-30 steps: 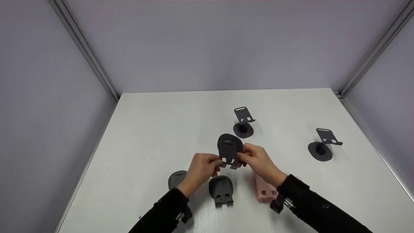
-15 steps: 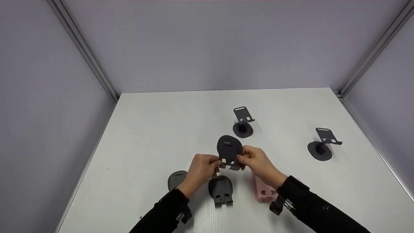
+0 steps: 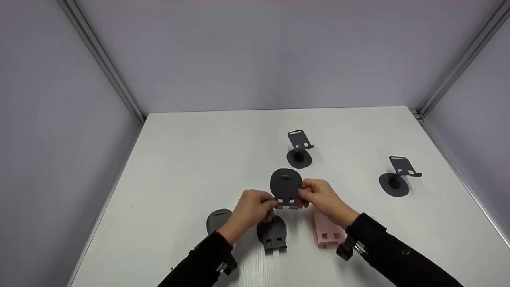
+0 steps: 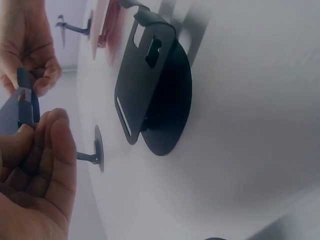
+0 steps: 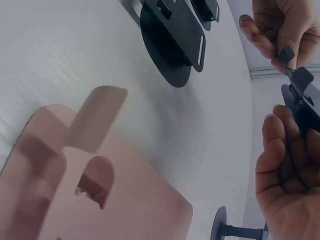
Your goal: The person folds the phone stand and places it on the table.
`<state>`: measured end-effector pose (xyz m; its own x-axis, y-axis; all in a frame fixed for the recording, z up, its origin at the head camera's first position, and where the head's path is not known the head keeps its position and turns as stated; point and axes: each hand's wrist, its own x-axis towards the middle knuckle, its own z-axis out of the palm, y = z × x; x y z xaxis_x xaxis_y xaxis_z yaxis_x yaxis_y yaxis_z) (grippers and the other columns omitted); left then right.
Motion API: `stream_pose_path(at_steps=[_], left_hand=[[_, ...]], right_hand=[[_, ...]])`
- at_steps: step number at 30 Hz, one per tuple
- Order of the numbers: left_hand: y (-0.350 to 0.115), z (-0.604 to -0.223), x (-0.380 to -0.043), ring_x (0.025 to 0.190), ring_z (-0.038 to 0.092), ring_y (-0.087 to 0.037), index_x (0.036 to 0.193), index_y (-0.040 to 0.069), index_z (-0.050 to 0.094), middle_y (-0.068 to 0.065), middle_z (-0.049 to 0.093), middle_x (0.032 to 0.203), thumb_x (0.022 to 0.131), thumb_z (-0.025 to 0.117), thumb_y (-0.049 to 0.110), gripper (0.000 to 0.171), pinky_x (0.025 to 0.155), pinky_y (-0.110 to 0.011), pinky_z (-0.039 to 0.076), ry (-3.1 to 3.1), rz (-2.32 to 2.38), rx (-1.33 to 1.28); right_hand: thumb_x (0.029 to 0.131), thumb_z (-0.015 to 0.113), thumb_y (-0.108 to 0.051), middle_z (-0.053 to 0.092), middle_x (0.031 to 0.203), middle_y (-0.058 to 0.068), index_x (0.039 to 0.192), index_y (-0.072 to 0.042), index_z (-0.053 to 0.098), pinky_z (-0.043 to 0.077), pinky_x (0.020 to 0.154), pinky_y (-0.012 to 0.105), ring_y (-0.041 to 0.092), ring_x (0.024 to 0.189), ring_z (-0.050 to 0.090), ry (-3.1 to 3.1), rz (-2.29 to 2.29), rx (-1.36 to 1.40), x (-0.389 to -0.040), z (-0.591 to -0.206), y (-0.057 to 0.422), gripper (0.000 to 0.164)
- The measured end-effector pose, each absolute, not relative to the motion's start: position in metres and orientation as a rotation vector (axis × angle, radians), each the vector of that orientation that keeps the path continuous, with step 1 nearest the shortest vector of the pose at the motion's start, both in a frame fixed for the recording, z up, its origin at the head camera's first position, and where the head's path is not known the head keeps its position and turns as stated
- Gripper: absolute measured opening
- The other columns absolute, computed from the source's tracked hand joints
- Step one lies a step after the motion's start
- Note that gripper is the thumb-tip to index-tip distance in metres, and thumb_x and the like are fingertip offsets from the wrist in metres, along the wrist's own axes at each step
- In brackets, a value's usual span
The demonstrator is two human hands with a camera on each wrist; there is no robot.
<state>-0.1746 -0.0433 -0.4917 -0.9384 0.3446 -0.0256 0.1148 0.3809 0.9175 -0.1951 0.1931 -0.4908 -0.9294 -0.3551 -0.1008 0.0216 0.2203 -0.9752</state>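
Observation:
Both hands hold one dark phone stand (image 3: 285,182) above the table, its round base facing up and its hooked lip toward me. My left hand (image 3: 252,207) pinches the lip corner between thumb and finger. My right hand (image 3: 323,200) grips the stand's right edge, thumb in front. In the left wrist view the held stand (image 4: 26,107) appears edge-on, its plate and base lying close together. Below the hands a folded black phone stand (image 3: 273,235) rests on the table. Beside the right forearm lies a pink phone stand (image 3: 328,231), seen large in the right wrist view.
A grey folded phone stand (image 3: 217,220) is partly covered by the left forearm. Two unfolded dark stands stand upright farther away, one phone stand (image 3: 299,159) behind the hands and another phone stand (image 3: 394,185) at the right. Pale panels (image 3: 255,56) enclose the white table (image 3: 179,159).
The held stand's plate has swung in against its round base, which now shows more fully. Both hands shifted slightly right with it. The stands on the table stayed put.

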Motion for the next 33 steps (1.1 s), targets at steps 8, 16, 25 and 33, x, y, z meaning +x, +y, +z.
stream_pose_path(at_steps=[8, 16, 25, 33], left_hand=[[-0.056, -0.487, -0.174, 0.058, 0.07, -0.021, 0.097, 0.004, 0.077, -0.011, 0.073, 0.074, 0.099, 0.065, 0.009, 0.014, 0.055, -0.031, 0.059, 2.402, 1.594, 0.387], [-0.085, -0.484, -0.176, 0.063, 0.071, -0.029, 0.104, 0.006, 0.076, -0.014, 0.073, 0.079, 0.103, 0.063, 0.02, 0.019, 0.056, -0.03, 0.057, 2.501, 1.507, 0.326], [-0.106, -0.49, -0.18, 0.064, 0.062, -0.009, 0.1, 0.009, 0.078, -0.001, 0.073, 0.078, 0.1, 0.066, 0.025, 0.02, 0.061, -0.03, 0.051, 2.836, 1.182, 0.297], [-0.128, -0.497, -0.183, 0.101, 0.069, -0.031, 0.114, 0.006, 0.076, -0.011, 0.074, 0.11, 0.097, 0.071, 0.028, 0.029, 0.078, -0.045, 0.058, 3.025, 0.855, 0.192]], right_hand=[[0.101, 0.056, -0.003, 0.063, 0.072, 0.004, 0.094, 0.005, 0.06, 0.05, 0.063, 0.028, 0.015, 0.065, 0.059, 2.28, -1.685, -0.155, -0.206, -0.498, 0.221, 0.012], [0.107, 0.049, -0.009, 0.06, 0.074, 0.001, 0.094, 0.001, 0.06, 0.045, 0.063, 0.027, 0.012, 0.067, 0.053, 2.244, -1.628, 0.019, -0.223, -0.5, 0.254, 0.019], [0.108, 0.045, -0.011, 0.06, 0.07, 0.002, 0.091, 0.001, 0.061, 0.041, 0.06, 0.026, 0.012, 0.064, 0.051, 2.224, -1.463, 0.208, -0.238, -0.511, 0.267, 0.026], [0.107, 0.047, -0.01, 0.057, 0.064, 0.0, 0.087, 0.002, 0.064, 0.039, 0.055, 0.025, 0.012, 0.058, 0.049, 2.214, -1.392, 0.24, -0.244, -0.518, 0.271, 0.028]])
